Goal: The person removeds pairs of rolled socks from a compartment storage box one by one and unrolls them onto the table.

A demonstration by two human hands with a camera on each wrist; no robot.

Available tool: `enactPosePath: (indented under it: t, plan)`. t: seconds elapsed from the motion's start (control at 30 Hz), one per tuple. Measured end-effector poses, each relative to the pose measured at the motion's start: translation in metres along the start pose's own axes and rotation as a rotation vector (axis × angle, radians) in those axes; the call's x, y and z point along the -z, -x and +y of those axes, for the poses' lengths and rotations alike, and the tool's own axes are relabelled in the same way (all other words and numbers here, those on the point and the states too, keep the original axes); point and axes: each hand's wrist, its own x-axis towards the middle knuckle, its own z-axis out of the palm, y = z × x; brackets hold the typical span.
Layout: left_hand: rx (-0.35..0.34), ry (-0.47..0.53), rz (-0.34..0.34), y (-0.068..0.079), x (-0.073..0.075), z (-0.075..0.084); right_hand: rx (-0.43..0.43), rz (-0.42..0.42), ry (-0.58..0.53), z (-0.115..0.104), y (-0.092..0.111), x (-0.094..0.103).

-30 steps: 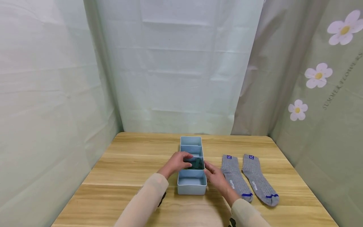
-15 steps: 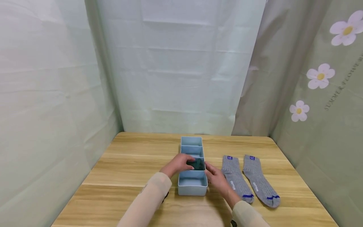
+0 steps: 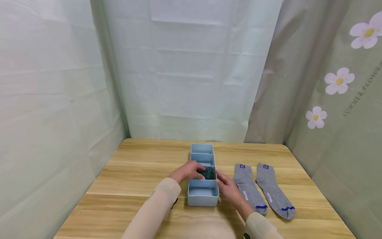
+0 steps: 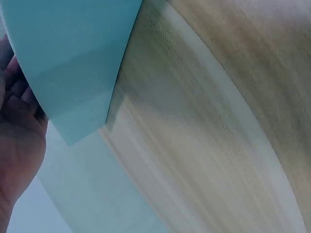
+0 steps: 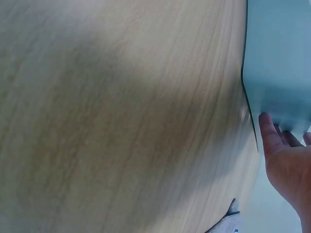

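Note:
A light blue box (image 3: 203, 200) with several compartments in a row stands on the table. In one of its middle compartments lies a dark green, folded cloth-like thing (image 3: 210, 172). From the left my left hand (image 3: 187, 171) reaches over the rim, thumb and fingers bent and spread apart at the dark green thing. The left wrist view shows its fingers (image 4: 19, 97) partly hidden behind the box wall. My right hand (image 3: 229, 188) touches the box's right side with extended fingers (image 5: 268, 128).
Two grey socks (image 3: 249, 187) with blue toe stripes lie flat side by side, right of my right hand. The wooden table (image 3: 128, 179) meets hanging pale curtains (image 3: 185, 83) at the back and both sides.
The left hand has moved slightly right over the compartment, and its thumb and fingers are a little closer together. The right hand stays against the box.

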Motion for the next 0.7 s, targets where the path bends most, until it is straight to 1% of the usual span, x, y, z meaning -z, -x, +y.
enactPosePath:
  t: [0.13,0.2,0.23,0.33,0.4,0.53,0.63,0.7]
  plan:
    - [-0.091,-0.127,0.034,-0.004,-0.006,-0.003,-0.005,-0.009,0.006,0.001,-0.001,0.001]
    - [-0.122,-0.178,0.054,-0.005,-0.010,-0.004,-0.004,-0.018,-0.002,0.002,-0.001,0.001]
    - [-0.130,-0.188,0.059,-0.005,-0.010,-0.004,-0.003,-0.022,-0.004,0.002,-0.001,0.001]
    - [-0.108,-0.184,0.045,-0.005,-0.010,-0.003,0.006,-0.032,-0.010,0.002,-0.002,0.001]
    - [-0.081,-0.177,0.017,-0.005,-0.008,-0.002,0.004,-0.031,-0.006,0.002,-0.002,0.001]
    - [-0.043,-0.201,-0.030,-0.006,-0.004,0.003,-0.009,-0.030,0.002,0.001,-0.001,0.001]
    - [-0.026,-0.233,-0.027,-0.008,-0.006,0.006,-0.014,-0.029,0.007,0.001,-0.001,0.001]
    - [-0.009,-0.243,-0.009,-0.010,-0.008,0.007,-0.020,-0.027,0.009,0.002,-0.001,0.001]
